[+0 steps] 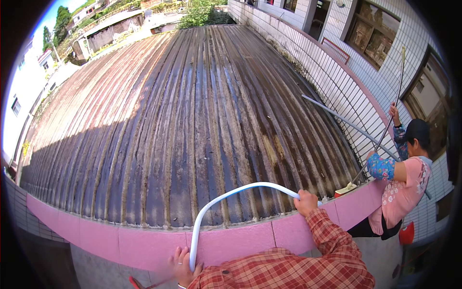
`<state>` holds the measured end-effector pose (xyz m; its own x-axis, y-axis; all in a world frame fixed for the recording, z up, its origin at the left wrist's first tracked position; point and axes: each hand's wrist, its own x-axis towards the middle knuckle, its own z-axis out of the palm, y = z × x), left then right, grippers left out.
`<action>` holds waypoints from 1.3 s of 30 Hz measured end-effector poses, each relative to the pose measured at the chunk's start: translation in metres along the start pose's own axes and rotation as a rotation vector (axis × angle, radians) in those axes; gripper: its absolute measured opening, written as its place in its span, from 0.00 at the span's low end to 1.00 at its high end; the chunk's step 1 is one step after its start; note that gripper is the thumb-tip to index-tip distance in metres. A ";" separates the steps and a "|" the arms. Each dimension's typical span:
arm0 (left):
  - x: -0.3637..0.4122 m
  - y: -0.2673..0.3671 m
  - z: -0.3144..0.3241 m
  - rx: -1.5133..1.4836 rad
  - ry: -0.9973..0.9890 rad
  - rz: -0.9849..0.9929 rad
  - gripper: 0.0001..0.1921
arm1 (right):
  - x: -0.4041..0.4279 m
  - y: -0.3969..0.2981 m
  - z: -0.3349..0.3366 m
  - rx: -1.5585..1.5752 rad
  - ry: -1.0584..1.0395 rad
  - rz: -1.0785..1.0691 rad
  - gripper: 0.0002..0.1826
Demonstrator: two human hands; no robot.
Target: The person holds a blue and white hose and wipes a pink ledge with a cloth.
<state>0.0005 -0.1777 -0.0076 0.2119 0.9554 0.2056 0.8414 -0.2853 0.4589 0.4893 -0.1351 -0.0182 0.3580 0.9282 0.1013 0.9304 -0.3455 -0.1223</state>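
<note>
A pale blue-white hose [231, 193] arches over a pink tiled ledge [151, 245] and the edge of the corrugated roof [180, 144]. My right hand [306, 202] is closed around it near one end, just above the ledge. A short piece of the hose sticks out past that fist. At the near side of the ledge, my left hand [184, 266] has the hose between thumb and fingers; it is slightly blurred. Below this hand the hose is hidden.
To the right, a co-worker [408, 177] in a cap holds a long-handled brush [385, 133], its head [345, 189] at the ledge. A grey pole [346, 121] slants over the roof. A white-tiled parapet [310, 50] borders the right side. Something red [135, 282] lies lower left.
</note>
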 end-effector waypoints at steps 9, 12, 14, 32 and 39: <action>0.002 -0.003 0.010 -0.015 0.151 0.032 0.21 | 0.004 0.001 -0.004 0.058 0.010 0.024 0.12; 0.005 0.003 0.007 -0.004 0.183 0.036 0.21 | 0.008 0.000 -0.009 0.061 0.006 -0.018 0.11; 0.006 0.007 0.005 -0.017 0.187 0.044 0.20 | 0.008 0.001 -0.010 0.057 -0.018 0.006 0.11; 0.014 0.021 -0.001 0.009 0.165 0.024 0.19 | 0.014 0.008 -0.015 0.074 -0.013 0.010 0.12; 0.018 0.026 -0.001 0.027 0.103 0.028 0.19 | 0.020 0.014 -0.013 0.109 -0.010 0.005 0.11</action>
<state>0.0253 -0.1679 0.0087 0.1843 0.9340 0.3060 0.8491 -0.3081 0.4291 0.5106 -0.1234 -0.0054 0.3617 0.9279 0.0908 0.9143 -0.3340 -0.2293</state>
